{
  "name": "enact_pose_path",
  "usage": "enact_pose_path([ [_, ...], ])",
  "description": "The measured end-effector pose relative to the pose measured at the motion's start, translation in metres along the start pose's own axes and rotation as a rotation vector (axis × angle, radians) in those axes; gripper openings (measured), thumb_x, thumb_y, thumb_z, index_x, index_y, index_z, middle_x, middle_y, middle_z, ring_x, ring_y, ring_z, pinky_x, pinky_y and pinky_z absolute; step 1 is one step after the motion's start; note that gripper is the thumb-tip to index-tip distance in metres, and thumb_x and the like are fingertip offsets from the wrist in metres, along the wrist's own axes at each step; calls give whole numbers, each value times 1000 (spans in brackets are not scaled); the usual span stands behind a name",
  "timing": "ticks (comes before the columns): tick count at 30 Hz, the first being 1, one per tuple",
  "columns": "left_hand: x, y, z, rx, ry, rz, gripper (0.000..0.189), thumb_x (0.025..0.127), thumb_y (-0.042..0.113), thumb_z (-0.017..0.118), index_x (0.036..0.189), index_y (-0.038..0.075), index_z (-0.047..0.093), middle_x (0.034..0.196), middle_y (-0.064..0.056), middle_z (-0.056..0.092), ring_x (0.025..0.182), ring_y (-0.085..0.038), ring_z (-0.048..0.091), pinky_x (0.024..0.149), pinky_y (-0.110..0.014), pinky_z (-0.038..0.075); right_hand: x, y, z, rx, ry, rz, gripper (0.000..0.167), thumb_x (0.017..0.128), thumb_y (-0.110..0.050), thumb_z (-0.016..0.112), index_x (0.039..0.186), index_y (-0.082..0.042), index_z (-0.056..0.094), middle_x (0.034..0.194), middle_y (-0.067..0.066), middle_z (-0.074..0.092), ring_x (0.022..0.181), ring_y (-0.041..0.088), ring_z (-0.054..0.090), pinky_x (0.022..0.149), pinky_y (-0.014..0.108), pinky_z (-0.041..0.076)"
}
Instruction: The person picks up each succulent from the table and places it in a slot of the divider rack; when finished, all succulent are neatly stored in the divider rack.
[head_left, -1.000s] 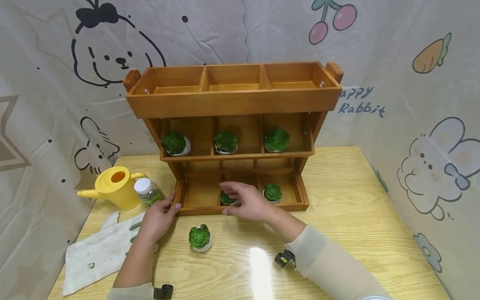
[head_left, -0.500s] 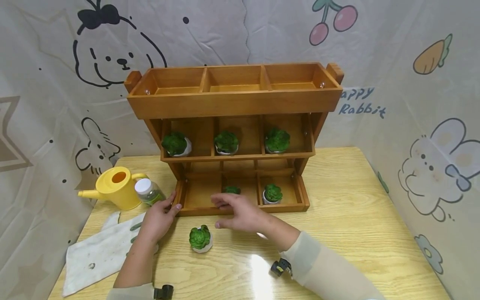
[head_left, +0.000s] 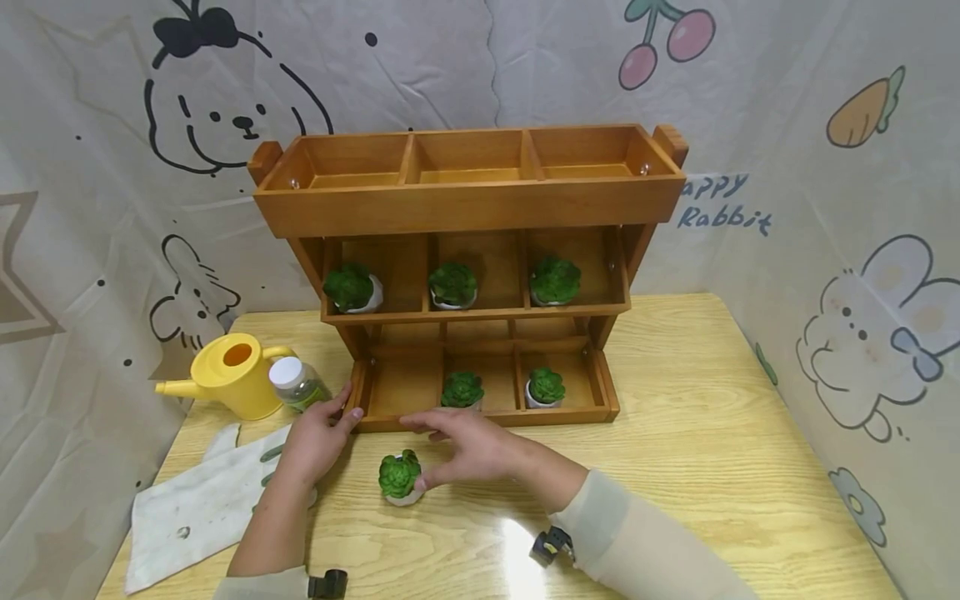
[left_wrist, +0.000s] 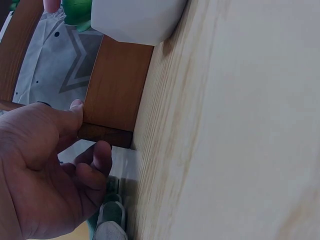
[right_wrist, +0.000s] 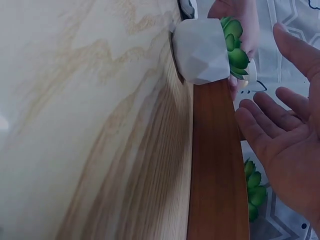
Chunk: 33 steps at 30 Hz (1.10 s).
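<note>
A three-tier wooden plant shelf point(head_left: 465, 208) stands on the table. My left hand point(head_left: 317, 437) holds its lower left corner, and the left wrist view shows the thumb on the wooden front board point(left_wrist: 117, 85) with fingers curled at its end. In front of the shelf sits a small succulent point(head_left: 400, 475) in a faceted white pot point(right_wrist: 202, 52). My right hand point(head_left: 476, 446) is open beside it, thumb right at the pot and fingers spread over the table behind. Behind this hand, another potted succulent point(head_left: 462, 390) sits in the lower tier's middle compartment.
One succulent point(head_left: 546, 386) occupies the lower right compartment; the middle tier holds three, including one at left point(head_left: 350, 287). A yellow watering can point(head_left: 236, 375), a white-lidded jar point(head_left: 294, 382) and white gloves point(head_left: 198, 508) lie left of my left hand.
My right hand has moved from the lower middle compartment left and toward me, to the succulent on the table. The middle succulent has come into view behind it. My left hand has stayed put.
</note>
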<state>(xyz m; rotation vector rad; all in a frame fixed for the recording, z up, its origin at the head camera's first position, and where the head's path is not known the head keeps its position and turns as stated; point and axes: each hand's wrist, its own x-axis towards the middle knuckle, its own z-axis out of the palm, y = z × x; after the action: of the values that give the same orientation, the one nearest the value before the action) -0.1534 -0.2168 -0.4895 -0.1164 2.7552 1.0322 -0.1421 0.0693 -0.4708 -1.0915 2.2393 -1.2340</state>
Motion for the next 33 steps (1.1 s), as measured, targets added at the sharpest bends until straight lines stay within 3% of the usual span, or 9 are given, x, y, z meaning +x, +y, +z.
enact_pose_path([
  [8, 0, -1, 0, 6, -1, 4, 61, 108, 40, 56, 162, 18, 36, 145, -29, 56, 130, -46, 56, 104, -65, 44, 2, -1, 4, -24, -70, 42, 93, 85, -45, 87, 162, -23, 39, 158, -4, 47, 135, 28, 56, 110, 34, 47],
  [17, 0, -1, 0, 7, -7, -11, 61, 108, 40, 56, 162, 19, 35, 145, -29, 55, 131, -46, 55, 104, -66, 44, 10, 2, 13, -118, -134, 51, 94, 83, -48, 87, 160, -22, 41, 157, -6, 48, 134, 17, 55, 111, 30, 43],
  [25, -2, 1, -1, 15, -15, -15, 62, 108, 40, 55, 162, 19, 35, 145, -29, 55, 131, -46, 55, 105, -66, 43, 15, 5, 23, -172, -136, 37, 94, 81, -40, 91, 159, -19, 43, 156, -5, 50, 142, 12, 46, 117, 27, 35],
  [33, -1, 0, -1, 5, -16, -18, 62, 108, 41, 56, 162, 21, 35, 147, -28, 54, 134, -47, 52, 107, -67, 41, 17, 7, 25, -213, -133, 21, 85, 83, -31, 91, 156, -17, 48, 153, -3, 53, 139, 11, 49, 115, 25, 37],
])
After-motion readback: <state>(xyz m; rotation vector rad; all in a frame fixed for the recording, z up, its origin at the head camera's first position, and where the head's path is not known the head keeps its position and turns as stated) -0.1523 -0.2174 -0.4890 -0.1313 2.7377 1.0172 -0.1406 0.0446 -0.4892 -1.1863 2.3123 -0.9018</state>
